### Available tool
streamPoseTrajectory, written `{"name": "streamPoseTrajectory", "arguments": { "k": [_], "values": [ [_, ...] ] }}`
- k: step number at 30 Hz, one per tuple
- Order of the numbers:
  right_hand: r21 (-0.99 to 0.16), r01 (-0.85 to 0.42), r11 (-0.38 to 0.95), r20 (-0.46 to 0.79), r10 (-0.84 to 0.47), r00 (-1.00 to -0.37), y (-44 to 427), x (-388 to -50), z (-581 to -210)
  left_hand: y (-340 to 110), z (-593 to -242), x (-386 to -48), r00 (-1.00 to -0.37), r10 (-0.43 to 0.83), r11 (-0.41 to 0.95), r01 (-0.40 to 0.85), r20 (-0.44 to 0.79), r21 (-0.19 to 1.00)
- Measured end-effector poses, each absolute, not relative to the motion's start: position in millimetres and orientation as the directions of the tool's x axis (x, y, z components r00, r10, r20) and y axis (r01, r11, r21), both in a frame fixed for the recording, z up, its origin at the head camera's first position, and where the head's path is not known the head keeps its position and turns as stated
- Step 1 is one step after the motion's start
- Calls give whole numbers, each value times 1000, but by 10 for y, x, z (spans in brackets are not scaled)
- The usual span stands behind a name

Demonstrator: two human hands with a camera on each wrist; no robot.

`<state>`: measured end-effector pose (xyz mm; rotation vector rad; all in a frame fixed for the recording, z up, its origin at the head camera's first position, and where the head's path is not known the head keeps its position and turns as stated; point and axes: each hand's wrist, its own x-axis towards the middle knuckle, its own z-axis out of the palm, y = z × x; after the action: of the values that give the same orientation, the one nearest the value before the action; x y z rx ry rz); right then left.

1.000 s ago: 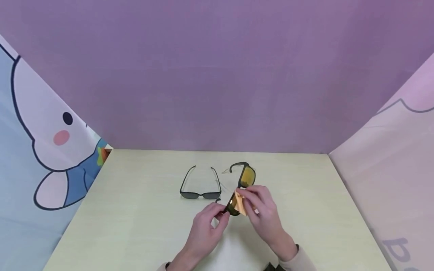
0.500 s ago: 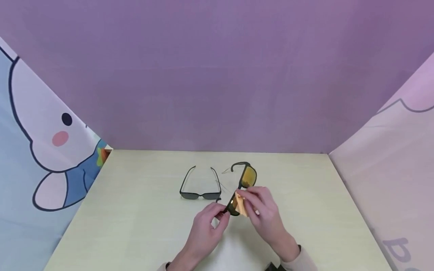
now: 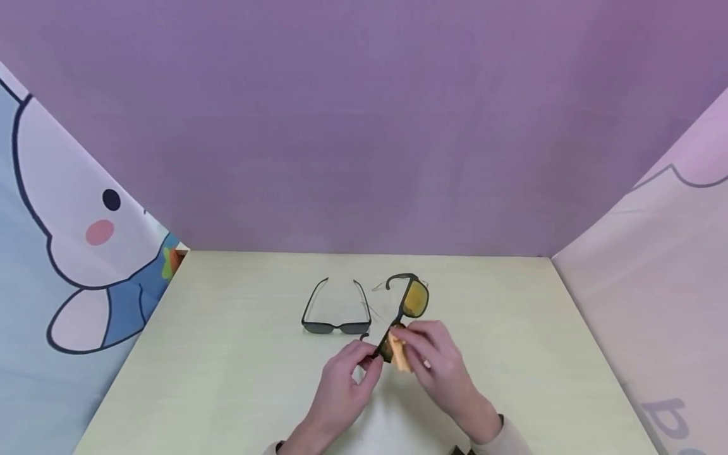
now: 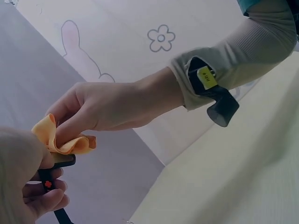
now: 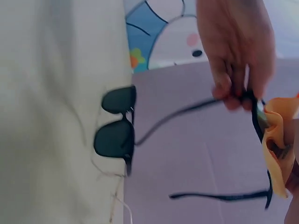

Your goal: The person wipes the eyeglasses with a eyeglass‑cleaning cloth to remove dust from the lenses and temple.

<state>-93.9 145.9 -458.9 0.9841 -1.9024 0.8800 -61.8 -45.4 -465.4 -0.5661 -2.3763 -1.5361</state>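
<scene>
Black-framed glasses with yellow lenses (image 3: pixel 416 299) are held tilted above the table in the head view. My left hand (image 3: pixel 344 387) pinches them at the lower corner, by the hinge. An orange cloth (image 3: pixel 399 352) is pinched between the thumb and fingers of my right hand (image 3: pixel 442 370) and lies against the lower lens, partly covering it. In the left wrist view the cloth (image 4: pixel 70 140) bunches around the right fingertips, above the frame. The right wrist view shows both temples (image 5: pixel 219 196) of the glasses unfolded.
Dark sunglasses (image 3: pixel 336 328) rest on the pale table (image 3: pixel 227 354) left of the held pair, temples unfolded toward the back. A thin cord (image 3: pixel 378 287) lies beside them. A purple backdrop (image 3: pixel 364 126) stands behind, with printed cloth panels (image 3: pixel 79 253) at the sides.
My right hand and the cloth have shifted slightly down and left along the lower lens. The glasses have tilted a little; my left hand keeps its grip.
</scene>
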Motion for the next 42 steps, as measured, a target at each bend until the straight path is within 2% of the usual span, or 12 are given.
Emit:
{"name": "streamPoseTrajectory", "arguments": {
  "k": [3, 5, 11, 15, 17, 20, 23, 25, 31, 35, 38, 42],
  "values": [
    [-260, -844, 470, 881, -242, -406, 1494, -971, -4581, -456, -4647, -613, -905, 179, 359, 426, 387, 831],
    [-260, -841, 474, 884, -234, -405, 1492, -960, -4591, -457, -4641, -611, -908, 180, 354, 418, 377, 837],
    [-162, -890, 426, 879, -347, -327, 1403, -853, -4667, -461, -4617, -622, -898, 171, 351, 440, 405, 827],
    [-183, -898, 401, 861, -376, -343, 1385, -796, -4684, -465, -4604, -632, -904, 173, 355, 428, 391, 831],
    [-193, -898, 397, 861, -370, -348, 1395, -796, -4672, -469, -4599, -632, -914, 177, 352, 404, 364, 844],
    [-182, -907, 381, 885, -339, -320, 1443, -845, -4624, -471, -4603, -627, -918, 177, 344, 396, 355, 852],
    [-192, -905, 379, 917, -259, -303, 1532, -944, -4543, -475, -4611, -623, -917, 171, 338, 399, 361, 853],
    [-236, -888, 395, 926, -187, -329, 1616, -1011, -4487, -480, -4618, -620, -914, 171, 332, 405, 368, 852],
    [-399, -775, 490, 876, -45, -480, 1878, -1118, -4384, -516, -4658, -615, -887, 222, 300, 457, 405, 837],
    [-437, -736, 516, 853, -21, -521, 1925, -1134, -4353, -542, -4689, -614, -836, 274, 269, 541, 476, 796],
    [-404, -761, 507, 868, -49, -493, 1855, -1119, -4359, -567, -4703, -605, -814, 290, 260, 573, 503, 777],
    [-246, -834, 495, 914, -168, -369, 1704, -1072, -4394, -600, -4705, -600, -815, 290, 259, 572, 502, 778]
  ]
}}
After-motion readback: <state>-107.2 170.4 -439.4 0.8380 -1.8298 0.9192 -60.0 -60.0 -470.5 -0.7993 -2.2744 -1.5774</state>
